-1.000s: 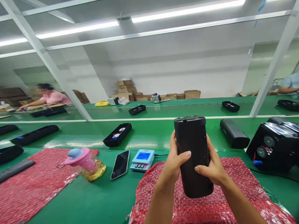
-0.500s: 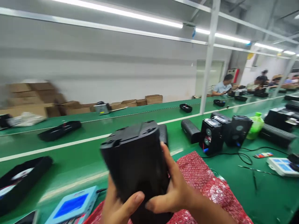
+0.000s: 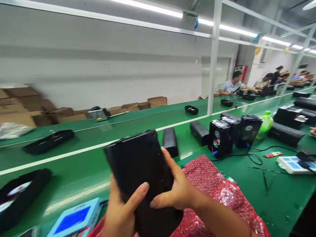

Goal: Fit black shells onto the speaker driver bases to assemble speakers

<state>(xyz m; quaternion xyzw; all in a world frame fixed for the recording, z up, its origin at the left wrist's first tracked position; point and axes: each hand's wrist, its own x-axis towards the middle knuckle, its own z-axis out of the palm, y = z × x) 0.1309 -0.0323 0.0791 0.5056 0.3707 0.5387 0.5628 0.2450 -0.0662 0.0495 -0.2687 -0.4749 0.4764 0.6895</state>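
Note:
A black speaker (image 3: 140,161) is held up in front of me, its smooth dark face turned towards me. My left hand (image 3: 123,204) grips its left lower side, thumb across the face. Around the right edge wraps my right hand (image 3: 174,184), its thumb also pressed on the face. Red bubble wrap (image 3: 206,177) lies on the bench underneath. Left of my hands sits a light-blue device with a blue screen (image 3: 76,217).
Open black shells (image 3: 46,141) lie on the green line (image 3: 86,161). Several speaker units (image 3: 222,138) stand at right, beside a green bottle (image 3: 265,125), black cables and a white box (image 3: 296,164). A white post (image 3: 213,59) rises from the bench. A co-worker (image 3: 232,85) sits farther off.
The speaker has tilted, so its ridged top end no longer shows and its flat face fills the view. Both hands keep their hold. My view has shifted slightly to the right.

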